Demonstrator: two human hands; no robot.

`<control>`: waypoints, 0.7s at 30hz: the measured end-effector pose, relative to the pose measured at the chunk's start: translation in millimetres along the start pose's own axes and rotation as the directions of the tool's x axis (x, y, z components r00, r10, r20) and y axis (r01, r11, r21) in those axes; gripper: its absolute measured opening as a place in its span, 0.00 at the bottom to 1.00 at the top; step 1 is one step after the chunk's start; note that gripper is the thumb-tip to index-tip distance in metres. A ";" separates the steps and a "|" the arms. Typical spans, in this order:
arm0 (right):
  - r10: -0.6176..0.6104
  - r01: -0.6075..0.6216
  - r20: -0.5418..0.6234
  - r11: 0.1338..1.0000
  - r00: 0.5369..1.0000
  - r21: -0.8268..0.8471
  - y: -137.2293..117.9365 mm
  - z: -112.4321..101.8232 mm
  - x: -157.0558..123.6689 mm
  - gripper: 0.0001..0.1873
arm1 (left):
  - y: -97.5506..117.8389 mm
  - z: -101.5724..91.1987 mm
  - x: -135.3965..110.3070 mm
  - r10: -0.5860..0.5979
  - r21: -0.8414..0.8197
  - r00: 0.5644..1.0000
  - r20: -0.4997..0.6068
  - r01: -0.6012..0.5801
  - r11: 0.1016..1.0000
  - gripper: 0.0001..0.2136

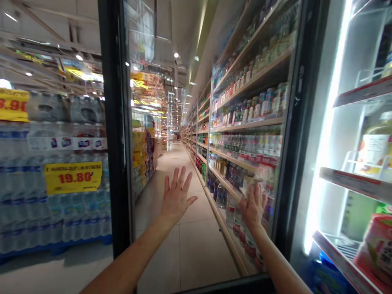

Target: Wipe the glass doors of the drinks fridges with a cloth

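Item: glass door (pixel 202 134) of a chiller, black-framed, standing swung out in front of the wearer, beside the lit cabinet.

Left hand (pixel 177 196): before the pane, palm toward it. Grip – fingers fanned wide, thumb out, nothing held; contact with the glass cannot be told.

Right hand (pixel 254 202): lower right part of the pane, fingers close together and slightly bent. Grip – a pale patch, perhaps a cloth (pixel 255 178), shows at the fingertips; the blur hides whether it is held or merely covered.

Handling, as judged: right palm best kept flat, pressure light and even, knuckles clear of the frame; left hand well placed to steady the pane against swinging.

Surroundings: right, chiller cabinet with light strip (pixel 326 122), wire shelves and a red-pink pack (pixel 375 249); left, stacked bottled water (pixel 27 179) with yellow price sign (pixel 73 177) reading 19.80; within the pane's outline, drink shelves (pixel 251 90) along a tiled aisle floor (pixel 196 245).
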State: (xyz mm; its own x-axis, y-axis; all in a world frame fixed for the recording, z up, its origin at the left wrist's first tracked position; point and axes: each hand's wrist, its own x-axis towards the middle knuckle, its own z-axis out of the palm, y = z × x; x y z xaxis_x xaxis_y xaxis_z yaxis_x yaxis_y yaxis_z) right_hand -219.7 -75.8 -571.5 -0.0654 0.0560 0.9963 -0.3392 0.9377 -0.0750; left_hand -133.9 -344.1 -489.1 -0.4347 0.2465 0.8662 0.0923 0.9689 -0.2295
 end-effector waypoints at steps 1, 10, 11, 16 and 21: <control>0.057 -0.057 -0.022 0.998 0.998 -0.001 0.3 0.3 1.7 0.33 | -0.2 1.1 -0.4 0.000 0.000 1.000 -0.003 0.000 1.000 0.36; -0.284 0.262 0.153 0.953 0.946 0.153 -32.1 5.0 -17.5 0.33 | -2.0 5.0 -1.8 0.015 0.000 0.999 -0.039 -0.015 1.000 0.34; -0.200 0.187 0.138 0.977 0.970 0.103 -12.0 2.6 -19.2 0.33 | -1.6 4.5 -1.7 0.014 -0.003 0.999 -0.035 -0.014 1.000 0.35; 0.262 -0.264 -0.136 0.965 0.955 0.008 54.2 -2.2 -8.2 0.32 | -0.4 5.5 -1.7 0.007 0.009 0.999 -0.034 -0.007 1.000 0.34; -0.037 0.037 -0.002 0.994 0.999 0.105 -36.3 8.8 1.9 0.32 | -1.7 8.0 -2.4 0.012 0.007 0.999 -0.045 -0.012 1.000 0.34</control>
State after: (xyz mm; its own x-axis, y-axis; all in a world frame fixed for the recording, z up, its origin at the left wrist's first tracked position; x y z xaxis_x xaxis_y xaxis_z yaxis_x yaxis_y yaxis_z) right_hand -215.8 -112.7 -567.3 -0.0513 0.0222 0.9984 -0.4381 0.8979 -0.0424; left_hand -140.3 -346.5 -494.4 -0.3931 0.2590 0.8823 0.0910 0.9658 -0.2430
